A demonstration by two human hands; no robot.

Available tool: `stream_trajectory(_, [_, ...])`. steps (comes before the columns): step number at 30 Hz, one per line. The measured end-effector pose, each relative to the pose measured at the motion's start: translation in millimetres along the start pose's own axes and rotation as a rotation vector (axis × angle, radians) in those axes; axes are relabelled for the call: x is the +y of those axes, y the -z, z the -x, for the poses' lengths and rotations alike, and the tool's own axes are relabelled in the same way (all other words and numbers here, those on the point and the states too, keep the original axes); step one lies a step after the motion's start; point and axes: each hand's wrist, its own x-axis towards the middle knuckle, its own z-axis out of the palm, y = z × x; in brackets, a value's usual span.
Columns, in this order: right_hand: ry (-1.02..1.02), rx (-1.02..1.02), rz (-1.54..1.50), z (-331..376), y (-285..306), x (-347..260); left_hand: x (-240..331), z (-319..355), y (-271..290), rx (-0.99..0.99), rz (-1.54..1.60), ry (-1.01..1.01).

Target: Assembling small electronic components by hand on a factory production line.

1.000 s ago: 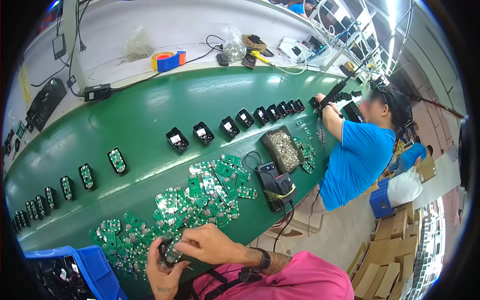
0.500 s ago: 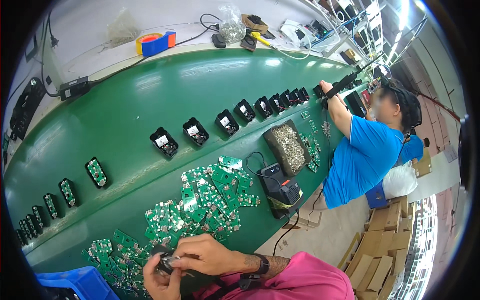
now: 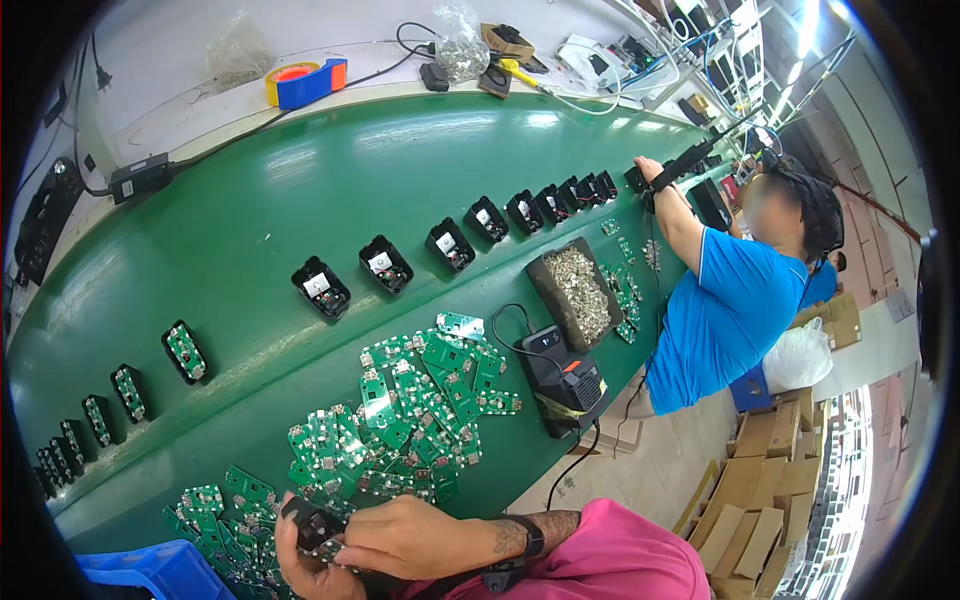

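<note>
My left hand is wrapped round a small black plastic housing, tilted low in front of me. My right hand meets it from the right, its fingers pinched at a small green circuit board against the housing's near edge. Part of both pieces is hidden by the fingers. Just beyond the hands spreads a pile of loose green circuit boards with silver parts.
Black housings stand in a row along the green belt; those at left hold boards. Nearby are a blue bin, a tray of small metal parts and a black charger-like device. A co-worker in blue works at right.
The row of housings on the belt has shifted slightly left. In my hands the black housing has turned and moved a little left, showing more of its black side.
</note>
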Motion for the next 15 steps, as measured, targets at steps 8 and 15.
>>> stream_trajectory(8, [-0.064, 0.044, 0.023, 3.1, -6.1, -9.5, 18.0, 7.2, -5.6, 0.154, -0.133, 0.102])
stream_trajectory(15, [0.023, 0.057, 0.099, -3.3, -0.8, -11.1, 60.4, -7.7, -16.4, 0.013, -0.205, 0.132])
